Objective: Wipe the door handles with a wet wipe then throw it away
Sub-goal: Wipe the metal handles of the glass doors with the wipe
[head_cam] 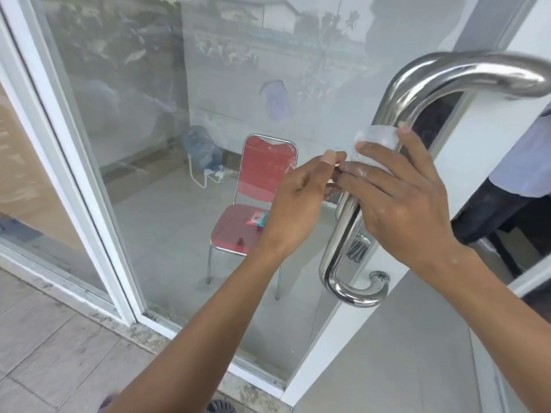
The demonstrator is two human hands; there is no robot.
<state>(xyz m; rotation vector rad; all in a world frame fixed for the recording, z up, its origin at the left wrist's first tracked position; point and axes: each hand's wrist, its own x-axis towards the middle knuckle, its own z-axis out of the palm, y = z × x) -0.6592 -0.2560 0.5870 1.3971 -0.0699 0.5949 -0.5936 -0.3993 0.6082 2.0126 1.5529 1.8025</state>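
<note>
Two bare forearms reach up from the bottom edge toward a glass door. The right hand [399, 210] has its fingers [374, 146] spread and curled over a white wet wipe [377, 140], holding it against the upright steel door handle [348, 216]; the thumb tip shows just above the wipe's upper right edge. The left hand [298, 201] sits just left of those fingers, its thumb and forefinger pinched together at the wipe's lower left corner, touching the right hand's fingertips. Below the fingers the handle runs down to a curved foot on the door frame. A second handle bar [477, 73] arcs above and right of them. Beyond the fingers, through the glass, stands a red chair [256, 186] with a small packet [258, 219] on its seat, and farther back a water jug [202, 147] lies on the floor.
</note>
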